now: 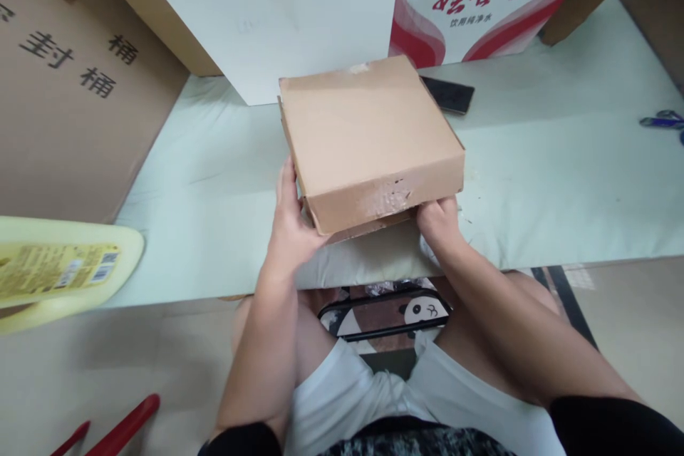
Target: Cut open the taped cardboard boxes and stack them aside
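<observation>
A flat brown cardboard box (368,128) is tilted above the pale green cloth, its front flap scuffed where the surface has torn. My left hand (293,228) grips its left front corner, thumb along the front and fingers up the side. Curled under the front right edge is my right hand (441,221), touching the box; its fingertips are hidden beneath. A narrow gap shows between the front flap and a lower cardboard layer. Beside my right wrist lies a small white object (427,253), mostly covered, whose kind I cannot make out.
The cloth-covered table (556,178) bears a black phone (452,95) behind the box and blue-handled scissors (662,121) at right. White cartons (304,14) stand at the back, with a large brown carton (69,121) at left. A yellow bottle (64,263) is nearer on the left.
</observation>
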The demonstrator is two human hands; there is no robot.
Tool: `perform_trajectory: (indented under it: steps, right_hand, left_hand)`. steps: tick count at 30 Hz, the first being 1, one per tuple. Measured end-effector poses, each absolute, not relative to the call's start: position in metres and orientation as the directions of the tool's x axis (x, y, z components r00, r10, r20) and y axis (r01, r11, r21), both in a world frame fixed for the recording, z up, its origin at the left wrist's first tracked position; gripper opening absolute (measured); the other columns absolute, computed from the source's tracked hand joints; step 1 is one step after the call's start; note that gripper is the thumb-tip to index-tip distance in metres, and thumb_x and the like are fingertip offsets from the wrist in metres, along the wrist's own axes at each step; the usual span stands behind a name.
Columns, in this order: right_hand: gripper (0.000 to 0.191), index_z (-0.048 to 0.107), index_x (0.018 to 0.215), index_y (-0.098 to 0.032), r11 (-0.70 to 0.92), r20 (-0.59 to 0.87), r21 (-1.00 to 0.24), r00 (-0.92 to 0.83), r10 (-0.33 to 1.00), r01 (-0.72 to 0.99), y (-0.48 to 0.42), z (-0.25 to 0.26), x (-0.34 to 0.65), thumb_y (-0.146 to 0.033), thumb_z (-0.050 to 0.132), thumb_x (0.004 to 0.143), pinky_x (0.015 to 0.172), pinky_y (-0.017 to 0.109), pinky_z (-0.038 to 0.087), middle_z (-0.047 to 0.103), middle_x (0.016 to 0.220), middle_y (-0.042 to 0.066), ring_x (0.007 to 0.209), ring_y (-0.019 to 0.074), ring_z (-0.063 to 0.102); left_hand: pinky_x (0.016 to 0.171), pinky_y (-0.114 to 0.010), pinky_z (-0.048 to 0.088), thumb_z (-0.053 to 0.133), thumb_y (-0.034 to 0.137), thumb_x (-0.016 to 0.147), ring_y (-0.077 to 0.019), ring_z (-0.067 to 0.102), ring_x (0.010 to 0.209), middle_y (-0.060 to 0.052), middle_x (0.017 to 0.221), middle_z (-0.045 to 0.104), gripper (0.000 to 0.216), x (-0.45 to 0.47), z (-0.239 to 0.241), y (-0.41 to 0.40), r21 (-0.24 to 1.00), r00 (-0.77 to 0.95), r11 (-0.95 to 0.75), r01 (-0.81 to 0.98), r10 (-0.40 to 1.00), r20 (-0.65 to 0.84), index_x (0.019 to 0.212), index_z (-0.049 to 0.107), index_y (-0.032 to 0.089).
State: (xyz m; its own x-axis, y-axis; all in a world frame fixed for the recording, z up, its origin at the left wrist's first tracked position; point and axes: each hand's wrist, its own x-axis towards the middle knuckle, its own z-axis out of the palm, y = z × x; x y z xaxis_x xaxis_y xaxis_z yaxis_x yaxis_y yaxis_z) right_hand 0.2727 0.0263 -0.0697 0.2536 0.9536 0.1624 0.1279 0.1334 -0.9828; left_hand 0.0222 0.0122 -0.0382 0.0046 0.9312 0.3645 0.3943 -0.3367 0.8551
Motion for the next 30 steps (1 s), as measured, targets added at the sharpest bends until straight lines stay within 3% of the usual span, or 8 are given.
perform_trajectory:
  steps: [7,14,19,22,26,28,30]
  right_hand:
    - [0.045,0.061,0.112,-0.026,0.226,0.253,-0.955,0.128,0.959,0.19,0.025,-0.072,0.271,-0.066,0.053,0.092,0.109,0.057,0.05,0.067,0.119,0.012,0.111,0.0286,0.064]
    - [0.056,0.064,0.121,-0.027,0.178,0.202,-0.975,0.198,0.959,0.134,0.025,-0.067,0.272,-0.072,0.055,0.088,0.12,0.061,0.039,0.069,0.124,0.013,0.133,0.0344,0.056]
    - [0.045,0.068,0.117,-0.027,0.183,0.196,-0.98,0.236,0.952,0.078,0.026,-0.064,0.272,-0.06,0.054,0.091,0.129,0.058,0.026,0.066,0.135,0.012,0.153,0.0349,0.036]
    - [0.043,0.07,0.111,-0.025,0.212,0.229,-0.972,0.217,0.949,0.101,0.029,-0.067,0.273,-0.059,0.049,0.093,0.131,0.058,0.021,0.066,0.135,0.015,0.157,0.0357,0.029]
    - [0.047,0.069,0.115,-0.025,0.242,0.268,-0.959,0.199,0.943,0.144,0.028,-0.073,0.276,-0.062,0.049,0.093,0.129,0.058,0.027,0.064,0.139,0.015,0.157,0.0359,0.031]
    - [0.056,0.065,0.126,-0.027,0.269,0.279,-0.958,0.112,0.954,0.097,0.025,-0.076,0.278,-0.067,0.049,0.092,0.126,0.056,0.036,0.063,0.143,0.013,0.152,0.035,0.039]
    - [0.066,0.058,0.138,-0.03,0.28,0.281,-0.959,0.013,0.96,0.048,0.02,-0.077,0.28,-0.073,0.047,0.09,0.123,0.056,0.041,0.062,0.145,0.009,0.147,0.0336,0.048]
  left_hand:
    - [0.123,-0.054,0.037,0.089,0.055,0.068,-0.0372,0.051,0.143,-0.012,0.146,0.058,0.093,0.022,-0.042,0.013,0.863,-0.224,-0.29,0.412,0.887,0.405,0.147,0.049,0.03]
    - [0.125,-0.058,0.034,0.093,0.062,0.057,-0.0401,0.042,0.15,-0.013,0.159,0.045,0.12,0.015,-0.035,0.017,0.839,0.021,-0.444,0.314,0.887,0.462,0.157,0.034,0.033]
    - [0.129,-0.056,0.028,0.082,0.068,0.07,-0.0388,0.035,0.155,-0.006,0.164,0.042,0.098,0.005,-0.028,0.018,0.889,0.027,-0.408,0.209,0.911,0.412,0.154,0.04,0.039]
    - [0.129,-0.053,0.03,0.078,0.079,0.064,-0.0389,0.031,0.157,-0.002,0.164,0.043,0.098,0.005,-0.021,0.015,0.938,0.016,-0.323,0.127,0.946,0.324,0.149,0.048,0.041]
    - [0.122,-0.051,0.043,0.063,0.091,0.068,-0.0354,0.046,0.149,-0.001,0.149,0.059,0.084,0.009,-0.01,0.012,0.949,-0.119,-0.313,-0.044,0.944,0.306,0.132,0.064,0.037]
    - [0.115,-0.049,0.051,0.064,0.084,0.075,-0.0321,0.057,0.138,0.0,0.136,0.068,0.068,0.006,-0.006,0.013,0.951,-0.242,-0.288,-0.109,0.936,0.256,0.121,0.069,0.035]
    - [0.109,-0.048,0.055,0.071,0.077,0.075,-0.0308,0.061,0.133,0.001,0.131,0.071,0.059,-0.002,-0.004,0.013,0.971,-0.257,-0.195,-0.142,0.954,0.154,0.115,0.07,0.034]
